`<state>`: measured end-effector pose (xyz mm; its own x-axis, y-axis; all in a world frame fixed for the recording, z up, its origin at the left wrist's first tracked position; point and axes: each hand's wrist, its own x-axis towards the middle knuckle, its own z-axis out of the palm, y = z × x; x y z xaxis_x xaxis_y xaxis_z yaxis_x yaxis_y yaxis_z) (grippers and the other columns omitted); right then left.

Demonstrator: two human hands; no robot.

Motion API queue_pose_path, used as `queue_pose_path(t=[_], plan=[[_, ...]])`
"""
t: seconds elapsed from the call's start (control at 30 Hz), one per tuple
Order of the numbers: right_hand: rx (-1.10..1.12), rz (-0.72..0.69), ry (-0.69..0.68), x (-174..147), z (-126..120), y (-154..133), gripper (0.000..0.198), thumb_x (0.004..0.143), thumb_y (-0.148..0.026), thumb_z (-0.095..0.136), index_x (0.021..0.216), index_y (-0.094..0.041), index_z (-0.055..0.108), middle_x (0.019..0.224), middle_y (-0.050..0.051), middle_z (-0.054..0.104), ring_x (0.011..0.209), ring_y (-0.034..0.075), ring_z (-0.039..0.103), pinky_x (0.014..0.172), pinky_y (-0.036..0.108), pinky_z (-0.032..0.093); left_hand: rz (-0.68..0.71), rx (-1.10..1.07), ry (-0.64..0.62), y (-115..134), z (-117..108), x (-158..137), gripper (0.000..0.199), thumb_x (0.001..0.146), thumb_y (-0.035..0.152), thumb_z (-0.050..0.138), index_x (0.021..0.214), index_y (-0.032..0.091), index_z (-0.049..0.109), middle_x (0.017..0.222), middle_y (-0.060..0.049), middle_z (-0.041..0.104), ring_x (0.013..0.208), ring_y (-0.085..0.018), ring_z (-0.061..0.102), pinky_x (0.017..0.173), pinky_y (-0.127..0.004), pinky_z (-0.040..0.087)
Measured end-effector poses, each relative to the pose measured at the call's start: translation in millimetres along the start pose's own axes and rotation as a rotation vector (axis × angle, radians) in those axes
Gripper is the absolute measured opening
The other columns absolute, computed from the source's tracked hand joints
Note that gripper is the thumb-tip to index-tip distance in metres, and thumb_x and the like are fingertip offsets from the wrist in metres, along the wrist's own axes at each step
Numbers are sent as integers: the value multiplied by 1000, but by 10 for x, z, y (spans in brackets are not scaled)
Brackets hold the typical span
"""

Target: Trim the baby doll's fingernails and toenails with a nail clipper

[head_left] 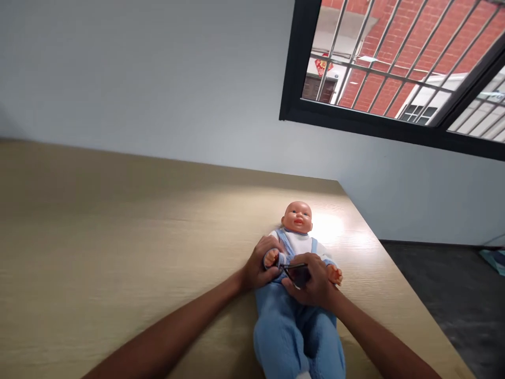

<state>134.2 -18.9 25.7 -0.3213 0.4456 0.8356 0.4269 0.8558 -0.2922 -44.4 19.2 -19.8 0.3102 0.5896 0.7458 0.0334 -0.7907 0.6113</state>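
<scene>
Starting at the left, you have a wide, pale wooden table [118, 237] running along a plain gray wall [138, 79]. Your bare left forearm [181, 326] comes up over it from the bottom edge. At its end, your left hand [254, 267] is curled around the doll's arm just behind its small hand, with your fingers lying over onto the chest and your thumb below, close to the glasses. The doll [278, 310] lies face up on the table, near the right-hand side, its head [298, 217] away from you and its legs toward you. It wears a white top and blue overalls with straps. Over its belly, between your two hands, are the dark glasses [299, 276]; one lens shows clearly, and the rest is partly hidden. Your right hand [315, 281] has them pinched between fingers and thumb, and the doll's other hand [334, 275] pokes out just beside your wrist. Above and to the right, a dark-framed window [394, 58] with metal bars looks onto red brick. Past the table's right edge is the dark floor [418, 284], where something greenish [495, 260] sits, too cut off to tell.
</scene>
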Motion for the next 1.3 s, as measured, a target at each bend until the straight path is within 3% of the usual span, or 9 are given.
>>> queue_pose_path(t=[0.1, 0.23, 0.33, 0.4, 0.47, 0.6, 0.93, 1.1, 1.3], plan=[[124, 58, 79, 3, -63, -111, 27, 92, -46, 56, 86, -20, 53, 61, -3, 59, 48, 10, 56, 50, 23, 47, 31, 37, 17, 75, 44, -46, 44, 89, 62, 51, 87, 18, 58, 78, -6, 60, 75, -19, 53, 74, -37, 38], [463, 210, 181, 161, -252, -93, 25, 93, -42, 61, 101, -19, 53, 66, -2, 58, 50, 11, 57, 48, 23, 47, 4, 92, 3, 141, 83, -81, 26, 88, 47, 56, 83, 22, 55, 74, -5, 58, 71, -20, 53, 70, -40, 40], [450, 281, 199, 396, -384, 204, 28, 90, -38, 68, 104, -19, 53, 83, 3, 66, 66, 15, 68, 58, 25, 54, 13, 115, -50, 160, 82, -73, 14, 84, 34, 57, 83, 21, 52, 75, -2, 57, 71, -18, 52, 72, -38, 40], [428, 327, 204, 540, -391, 507, 25, 91, -36, 68, 101, -20, 51, 83, 2, 68, 67, 14, 69, 59, 24, 56, 24, 123, -85, 171, 69, -57, 10, 82, 27, 56, 84, 19, 51, 77, -1, 56, 73, -16, 51, 74, -36, 40], [377, 335, 98, 622, -330, 804, 27, 90, -38, 68, 99, -20, 50, 81, 2, 69, 64, 13, 69, 59, 23, 56, 18, 128, -99, 183, 53, -44, 9, 80, 25, 55, 85, 19, 51, 79, 0, 56, 76, -16, 51, 76, -36, 39], [170, 221, -58, 566, -176, 1120, 29, 87, -39, 72, 94, -19, 52, 79, 3, 70, 68, 14, 70, 61, 22, 56, -34, 136, -104, 199, 32, -45, 9, 79, 26, 55, 82, 19, 49, 79, -1, 53, 78, -16, 49, 75, -33, 39], [-106, 8, -292, 455, -223, 1039, 14, 92, -29, 60, 95, -19, 51, 82, 3, 64, 71, 16, 60, 62, 26, 48, 10, 153, -68, 149, 56, -59, 10, 79, 26, 54, 83, 19, 47, 78, -1, 52, 77, -16, 52, 74, -34, 40], [-159, 12, -271, 424, -144, 1001, 14, 92, -28, 61, 93, -19, 50, 80, 3, 62, 72, 16, 55, 62, 26, 43, 142, 192, -7, 14, 81, -81, 14, 78, 32, 53, 79, 20, 46, 71, -1, 52, 68, -17, 51, 63, -33, 39], [-256, -113, -190, 389, -64, 955, 18, 95, -29, 57, 85, -20, 45, 79, 2, 59, 74, 17, 50, 60, 27, 38, 44, 196, -39, 104, 75, -89, 18, 87, 37, 51, 81, 21, 47, 74, -3, 53, 71, -19, 53, 65, -36, 42]])
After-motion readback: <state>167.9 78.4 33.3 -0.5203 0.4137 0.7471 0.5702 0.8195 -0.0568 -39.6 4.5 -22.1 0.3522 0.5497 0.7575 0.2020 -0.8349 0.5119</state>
